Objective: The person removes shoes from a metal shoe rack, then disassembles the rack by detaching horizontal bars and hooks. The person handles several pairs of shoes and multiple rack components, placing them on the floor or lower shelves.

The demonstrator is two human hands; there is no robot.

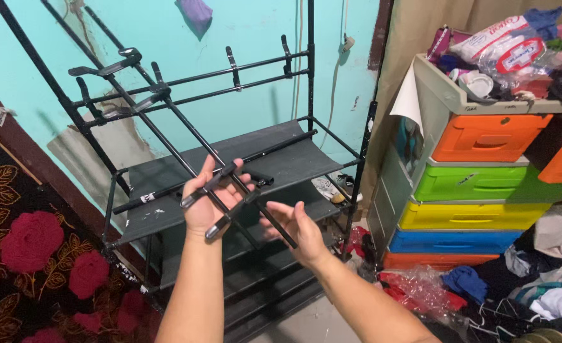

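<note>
1. Left hand (208, 202): fingers curled shut around two short black metal rods (212, 204) with grey capped ends, held at chest height in front of the rack. The rods cross diagonally in the palm; the upper ends run up toward a long black tube.
2. Right hand (300, 232): palm open, fingers spread, nothing gripped. Fingertips sit just beside the lower end of one thin black bar (280, 227) that slants down from the left hand's bundle; touching or not, cannot tell.
3. Step in hand, by my reading: sorting or lining up loose frame parts, the left hand holding and the right ready to take one.
4. Next move would call for the right hand to close on a single rod without dragging the other out of the left grip.
5. Behind: black metal rack frame (309, 82) with dark fabric shelves (281, 155), a loose long black tube (167, 189) lying across the upper shelf.
6. Further out: turquoise wall (186, 47), stacked coloured plastic drawers (478, 184) at right, clothes on the floor.
</note>
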